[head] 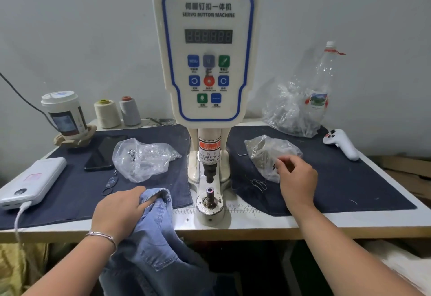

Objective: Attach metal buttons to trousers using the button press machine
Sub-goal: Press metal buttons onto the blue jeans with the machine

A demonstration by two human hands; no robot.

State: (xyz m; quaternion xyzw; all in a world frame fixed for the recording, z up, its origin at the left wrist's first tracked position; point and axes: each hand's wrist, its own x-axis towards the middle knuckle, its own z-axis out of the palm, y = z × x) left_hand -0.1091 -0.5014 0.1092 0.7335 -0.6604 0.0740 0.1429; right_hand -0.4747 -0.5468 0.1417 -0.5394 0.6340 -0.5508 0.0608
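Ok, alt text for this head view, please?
A person's left hand grips denim trousers beside a servo button machine, while the right hand reaches into a plastic bag on the table.

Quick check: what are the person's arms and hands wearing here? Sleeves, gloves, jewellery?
Both forearms are bare, with no sleeves in view and no gloves. The left hand has a thin silver-coloured bangle at the wrist. The right hand shows no rings, watch or markings.
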